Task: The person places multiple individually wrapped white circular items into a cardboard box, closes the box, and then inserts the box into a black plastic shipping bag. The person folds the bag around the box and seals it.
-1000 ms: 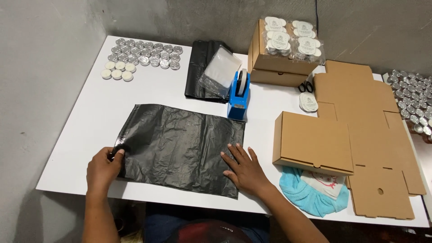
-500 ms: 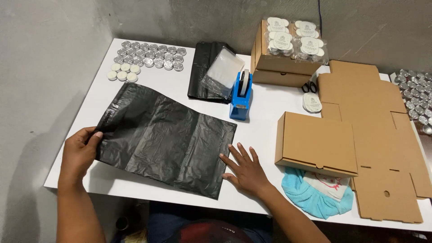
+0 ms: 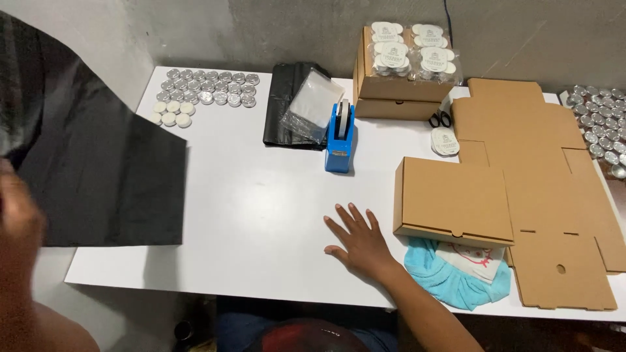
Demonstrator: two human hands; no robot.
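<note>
My left hand (image 3: 19, 215) is raised at the far left, blurred, holding up a large black plastic bag (image 3: 98, 176) that hangs over the table's left edge. My right hand (image 3: 362, 241) lies flat on the white table (image 3: 261, 215), fingers spread, holding nothing. It rests just left of a closed brown cardboard box (image 3: 453, 199).
A blue tape dispenser (image 3: 339, 137) stands mid-table beside a stack of black bags (image 3: 277, 107) and clear sleeves (image 3: 313, 104). Small round tins (image 3: 208, 88) lie at the back left and far right. Flat cardboard (image 3: 541, 169), stacked boxes with tins (image 3: 401, 72), scissors (image 3: 440, 119) and a blue cloth (image 3: 456, 274) fill the right side.
My left hand has pulled the black bag off the table's middle, lifting it up and to the left. My right hand has let the bag slide out and stays flat on the table.
</note>
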